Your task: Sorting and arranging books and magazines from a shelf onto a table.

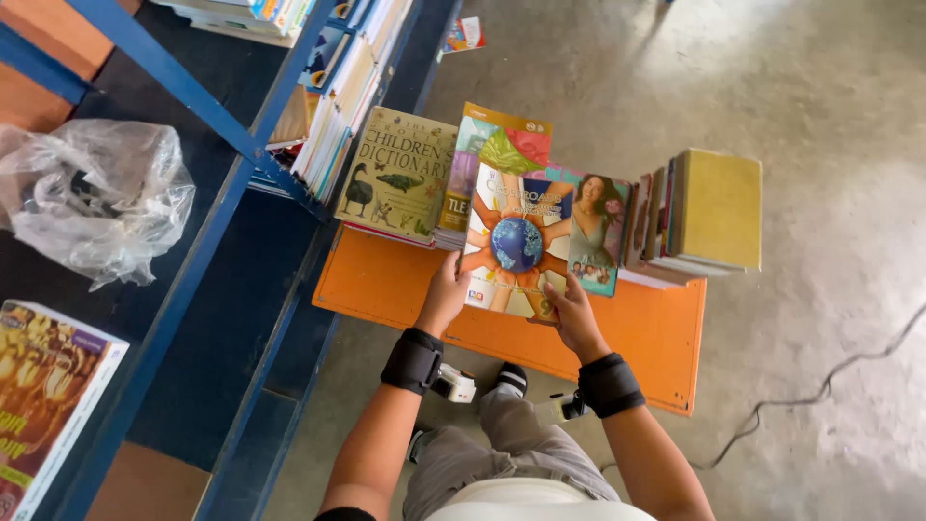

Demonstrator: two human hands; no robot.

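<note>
Leftmost, clear plastic bag (92, 198) on blue shelf (207, 289); illustrated book (48, 400) at shelf's near left. Orange table (386, 285) carries olive animal-cover book (397, 176) at far left edge, colourful book (497, 145) beside it. Left hand (445, 294) grips globe-cover book (516, 246) at its lower left corner; right hand (572, 314) grips its lower right edge. Book sits mid-table, over teal portrait book (600, 232). Yellow-topped book stack (709, 212) at far right edge.
</note>
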